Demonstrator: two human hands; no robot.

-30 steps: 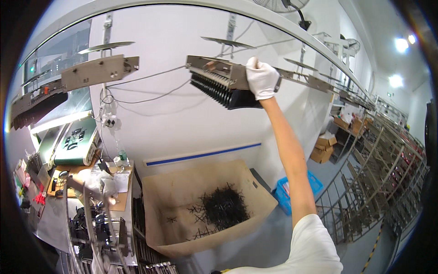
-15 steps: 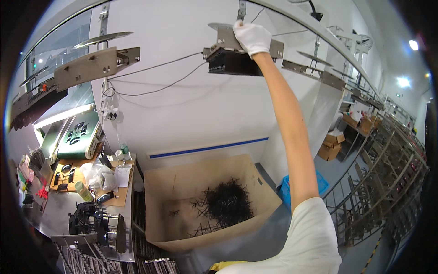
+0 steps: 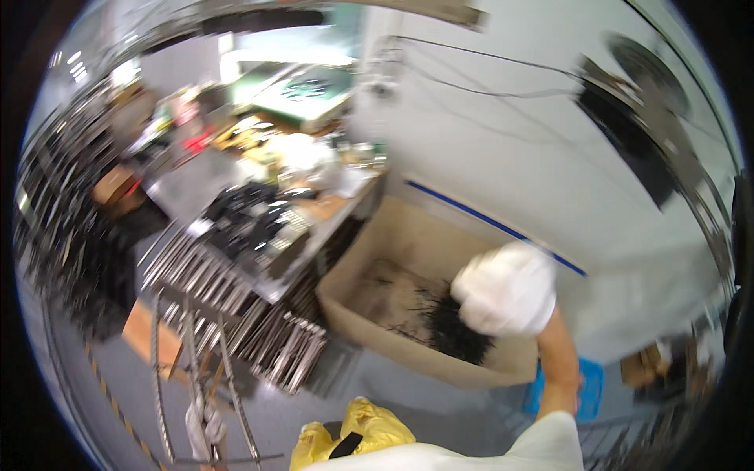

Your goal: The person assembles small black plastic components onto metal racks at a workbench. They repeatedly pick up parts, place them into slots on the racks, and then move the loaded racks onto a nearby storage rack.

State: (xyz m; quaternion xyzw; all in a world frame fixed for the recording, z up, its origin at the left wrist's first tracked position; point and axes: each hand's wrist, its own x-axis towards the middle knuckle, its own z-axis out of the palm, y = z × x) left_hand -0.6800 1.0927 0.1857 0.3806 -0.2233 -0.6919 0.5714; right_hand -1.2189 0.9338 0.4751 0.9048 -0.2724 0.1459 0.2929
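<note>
My left hand (image 3: 206, 424), in a white glove, is at the lower left with its fingers around a metal rack (image 3: 188, 353) made of thin bars. The rack stands upright, its bars rising from the hand. My right hand (image 3: 506, 290), also white-gloved, hangs over the right part of a large beige bin (image 3: 424, 363). It is smeared by motion, so its fingers cannot be made out. Beneath it in the bin lies a heap of thin black pieces (image 3: 455, 334).
A metal table (image 3: 192, 184) holding black parts and bags stands left of the bin, with stacked metal racks (image 3: 267, 345) below its near edge. A blue crate (image 3: 591, 388) sits beyond my right forearm. Overhead at right hangs a carrier with a dark plate (image 3: 628, 145).
My right hand has come down from the overhead carrier to above the bin. The view has swung left and downward, and my left hand with the metal rack now shows.
</note>
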